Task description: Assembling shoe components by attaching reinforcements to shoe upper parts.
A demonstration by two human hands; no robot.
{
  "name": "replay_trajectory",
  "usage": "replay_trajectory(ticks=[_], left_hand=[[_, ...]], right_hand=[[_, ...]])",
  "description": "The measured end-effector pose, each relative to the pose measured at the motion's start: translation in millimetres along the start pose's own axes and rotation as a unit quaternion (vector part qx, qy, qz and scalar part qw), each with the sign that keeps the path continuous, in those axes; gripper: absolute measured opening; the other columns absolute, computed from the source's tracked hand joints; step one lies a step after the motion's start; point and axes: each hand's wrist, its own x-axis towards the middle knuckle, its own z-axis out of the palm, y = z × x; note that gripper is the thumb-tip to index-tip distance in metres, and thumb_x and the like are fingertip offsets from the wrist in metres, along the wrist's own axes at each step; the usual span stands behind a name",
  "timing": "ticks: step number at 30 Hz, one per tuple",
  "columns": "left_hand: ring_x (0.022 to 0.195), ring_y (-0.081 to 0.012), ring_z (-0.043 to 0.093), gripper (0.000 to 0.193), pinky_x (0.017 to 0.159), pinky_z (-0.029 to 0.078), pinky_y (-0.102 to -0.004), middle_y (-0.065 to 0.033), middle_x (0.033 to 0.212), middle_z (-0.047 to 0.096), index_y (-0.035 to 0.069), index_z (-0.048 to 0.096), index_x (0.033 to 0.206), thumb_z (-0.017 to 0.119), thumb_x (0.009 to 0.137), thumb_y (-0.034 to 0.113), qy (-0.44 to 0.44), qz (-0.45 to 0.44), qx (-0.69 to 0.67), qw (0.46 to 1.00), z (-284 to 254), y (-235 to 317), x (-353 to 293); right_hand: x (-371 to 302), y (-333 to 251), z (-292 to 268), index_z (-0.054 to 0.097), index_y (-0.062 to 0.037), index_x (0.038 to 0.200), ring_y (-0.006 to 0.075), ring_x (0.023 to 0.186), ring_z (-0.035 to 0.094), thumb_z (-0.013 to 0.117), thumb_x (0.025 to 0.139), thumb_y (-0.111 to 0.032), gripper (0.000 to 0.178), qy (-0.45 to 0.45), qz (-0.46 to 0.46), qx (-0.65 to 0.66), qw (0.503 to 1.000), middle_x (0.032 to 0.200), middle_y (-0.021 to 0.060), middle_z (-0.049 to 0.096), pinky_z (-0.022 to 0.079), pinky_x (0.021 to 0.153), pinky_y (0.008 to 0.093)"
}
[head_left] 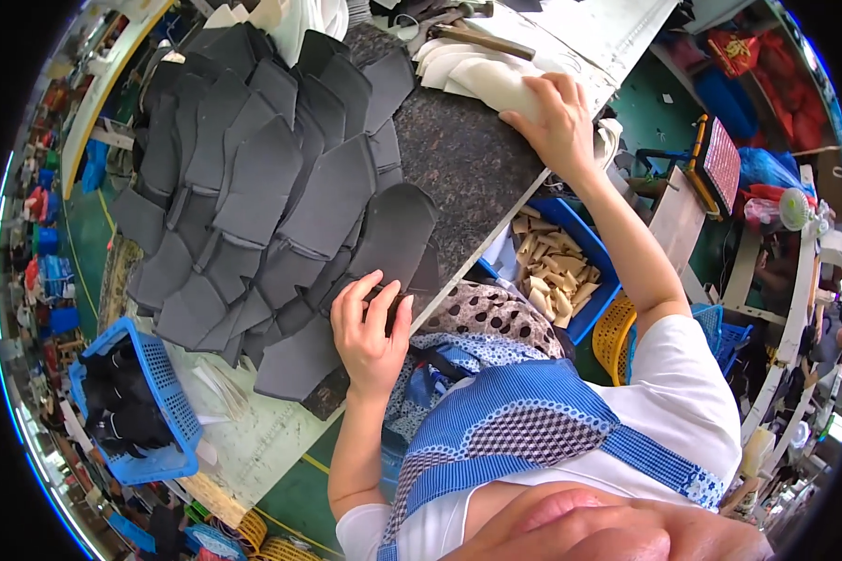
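My left hand (370, 338) has its fingers apart, with the tips at the near edge of a dark grey rounded sheet piece (393, 229). That piece lies on the near right side of a large spread heap of similar dark grey shaped pieces (262, 178). My right hand (561, 126) reaches farther out to the right. Its thumb and fingers close around the right end of an off-white curved piece (496, 86), which belongs to an overlapping stack. What lies under the right palm is hidden.
A hammer (485, 40) lies above the off-white stack on the dark speckled slab (468, 140). Below the bench edge stands a blue bin (606, 266) of tan pieces. A blue basket (173, 397) with black items is at the left. A yellow basket (613, 337) stands right.
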Motion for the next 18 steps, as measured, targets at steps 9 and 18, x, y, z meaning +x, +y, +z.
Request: replay_trajectory(ticks=[9,18], left_hand=[[0.108,-0.0260,0.062,0.040,0.074,0.061,-0.0293,-0.0172,0.118,0.063,-0.001,0.061,0.118,0.076,0.085,0.015,0.175,-0.185,-0.531,0.808,-38,66,40],[0.078,-0.0140,0.066,0.016,0.063,0.060,-0.0245,-0.0122,0.100,0.064,-0.004,0.060,0.102,0.067,0.092,0.007,-0.054,-0.194,-0.408,0.891,-41,44,11]], right_hand=[[-3,-106,-81,0.063,-0.0011,0.104,0.0231,0.078,0.068,0.062,0.090,-0.007,0.015,-0.228,-0.154,0.485,0.830,0.089,0.0126,0.068,0.054,0.067,0.0346],[-45,-147,-62,0.067,0.0003,0.099,0.0085,0.075,0.061,0.070,0.092,-0.024,0.026,-0.432,0.075,0.606,0.664,0.085,0.0020,0.067,0.050,0.066,0.0278]])
